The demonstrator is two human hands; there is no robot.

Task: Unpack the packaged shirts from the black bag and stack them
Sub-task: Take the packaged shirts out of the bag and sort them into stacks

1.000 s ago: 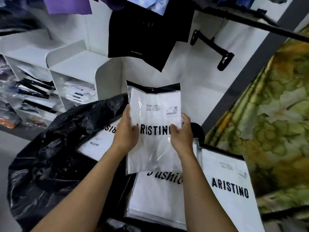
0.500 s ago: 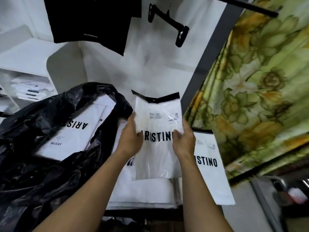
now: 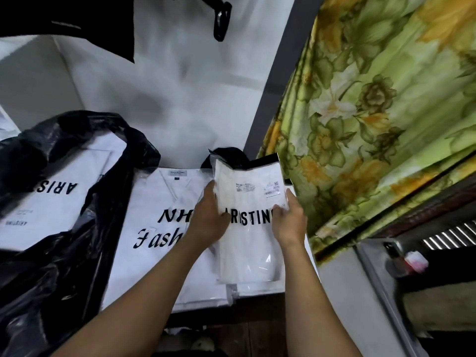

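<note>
I hold a white packaged shirt (image 3: 251, 243) in clear plastic, printed ARISTINO, with both hands. My left hand (image 3: 206, 217) grips its left edge and my right hand (image 3: 288, 220) its right edge. The package hangs low over a stack of packaged shirts (image 3: 257, 288) at the right, which it mostly hides. A larger white packaged shirt (image 3: 152, 228) with black lettering lies flat to its left. The black bag (image 3: 64, 292) stands open at the left, with another ARISTINO package (image 3: 51, 202) inside it.
A green and yellow floral curtain (image 3: 373, 112) hangs close on the right beside a grey post (image 3: 278, 73). A white wall (image 3: 167, 86) stands behind the shirts. A black garment (image 3: 90, 21) and black hanger clip (image 3: 221, 19) hang above.
The held package has moved down and to the right, over the right-hand stack. The view has swung right and lower, uncovering the large lettered package.
</note>
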